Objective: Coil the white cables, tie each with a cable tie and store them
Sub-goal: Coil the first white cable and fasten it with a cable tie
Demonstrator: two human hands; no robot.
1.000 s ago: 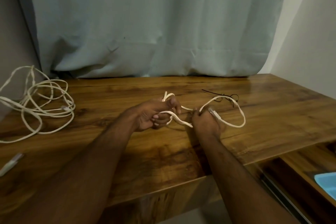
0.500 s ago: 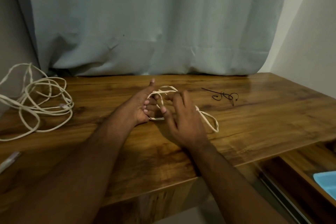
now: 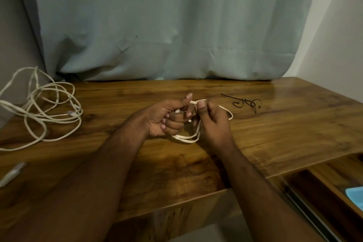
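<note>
White cable [image 3: 186, 138] loops between both hands above the middle of the wooden table [image 3: 284, 133]. Left hand [image 3: 167, 119] has fingers curled tight around the gathered coil; right hand [image 3: 213, 122] pinches a strand at the top. Black cable ties [image 3: 246, 102] lie just right; another loose cable [image 3: 43, 110] sprawls far left.

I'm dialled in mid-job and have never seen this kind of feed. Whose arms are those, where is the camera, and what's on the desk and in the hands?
There is no machine: a person wears the camera on their head, looking down at their own arms. The left hand grips a small white cable gathered into loops, while the right hand pinches a strand near its top. On the wooden table lie black cable ties to the right and a loose tangle of white cable to the left.
</note>
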